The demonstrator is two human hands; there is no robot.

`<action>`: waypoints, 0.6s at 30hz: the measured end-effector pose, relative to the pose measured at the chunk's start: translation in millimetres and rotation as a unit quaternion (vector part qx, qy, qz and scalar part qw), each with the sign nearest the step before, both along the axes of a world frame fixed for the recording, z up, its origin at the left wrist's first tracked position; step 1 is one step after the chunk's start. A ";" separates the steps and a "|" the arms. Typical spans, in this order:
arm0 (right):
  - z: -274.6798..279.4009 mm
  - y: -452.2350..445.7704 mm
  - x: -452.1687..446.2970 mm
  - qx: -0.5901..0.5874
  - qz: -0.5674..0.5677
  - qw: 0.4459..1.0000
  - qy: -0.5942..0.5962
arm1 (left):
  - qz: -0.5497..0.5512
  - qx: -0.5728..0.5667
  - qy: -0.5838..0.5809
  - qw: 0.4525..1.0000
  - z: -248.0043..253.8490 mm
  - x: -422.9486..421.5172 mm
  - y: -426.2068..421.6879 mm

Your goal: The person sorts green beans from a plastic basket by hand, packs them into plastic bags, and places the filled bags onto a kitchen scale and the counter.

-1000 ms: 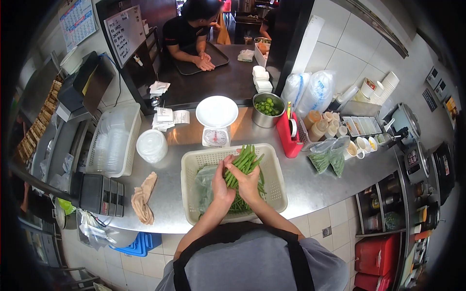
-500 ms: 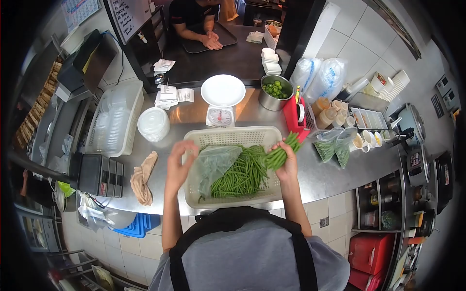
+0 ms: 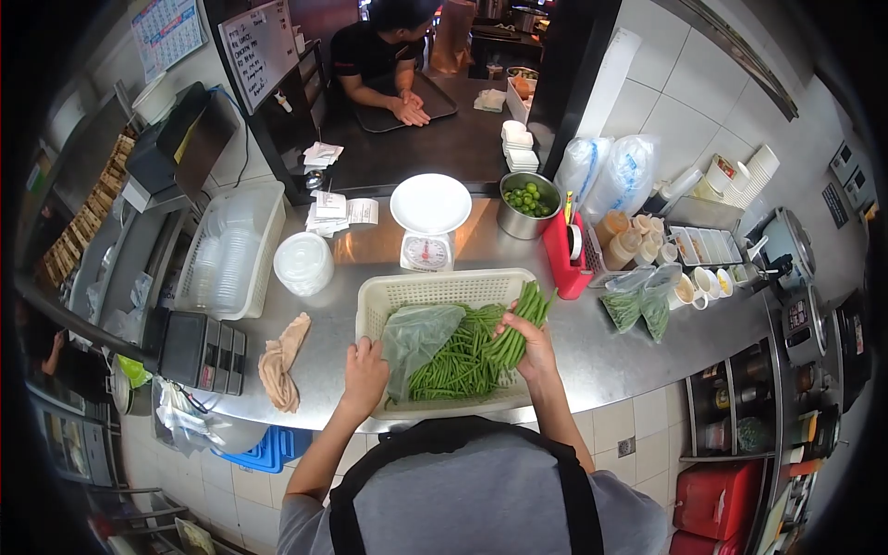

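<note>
My right hand [image 3: 529,351] is wrapped round a bunch of green beans [image 3: 511,335] above the right part of a cream plastic basket [image 3: 444,289]. More loose green beans [image 3: 453,368] lie in the basket. A clear plastic bag [image 3: 416,339] rests over them on the left. My left hand [image 3: 366,372] is at the basket's left edge beside the bag, its fingers curled; whether it pinches the bag or the rim I cannot make out. Behind the basket stands a kitchen scale [image 3: 426,252] with a white plate [image 3: 430,203] on top.
A beige cloth [image 3: 282,363] and a round white tub stack [image 3: 303,264] are at the left. Behind are a pot of green limes [image 3: 528,205] and a red holder [image 3: 566,257]. Across the pass, a person [image 3: 379,65] leans over a black tray [image 3: 407,104].
From above the basket's centre, my hands have parted. The right carries the bean bunch to the right side; the left, raised and open half a second ago, has come down to the basket's left edge.
</note>
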State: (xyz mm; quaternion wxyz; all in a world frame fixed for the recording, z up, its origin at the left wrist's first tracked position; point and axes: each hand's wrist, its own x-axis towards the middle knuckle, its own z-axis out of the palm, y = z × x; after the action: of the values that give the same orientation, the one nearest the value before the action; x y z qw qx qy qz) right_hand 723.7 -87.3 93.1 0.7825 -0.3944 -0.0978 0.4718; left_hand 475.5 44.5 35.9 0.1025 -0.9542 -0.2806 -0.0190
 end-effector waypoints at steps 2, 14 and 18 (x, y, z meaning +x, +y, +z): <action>8.6 1.9 -8.2 -0.034 0.030 0.996 -0.076 | 0.001 -0.073 -0.094 0.993 15.6 1.4 -0.6; 12.9 22.1 -51.3 -0.084 0.041 0.865 -0.494 | 0.017 -0.251 -0.435 0.865 90.6 73.7 -16.0; 1.1 22.8 -42.3 -0.145 -0.068 0.755 -0.636 | -0.010 -0.562 -0.477 0.675 75.3 76.6 -17.5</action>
State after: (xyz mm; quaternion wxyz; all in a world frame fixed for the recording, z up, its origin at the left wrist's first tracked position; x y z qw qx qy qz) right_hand 681.5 -64.5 94.2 0.5029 -0.7181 -0.4765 0.0663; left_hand 552.2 27.0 111.3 -0.6015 -0.6957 -0.2396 -0.3111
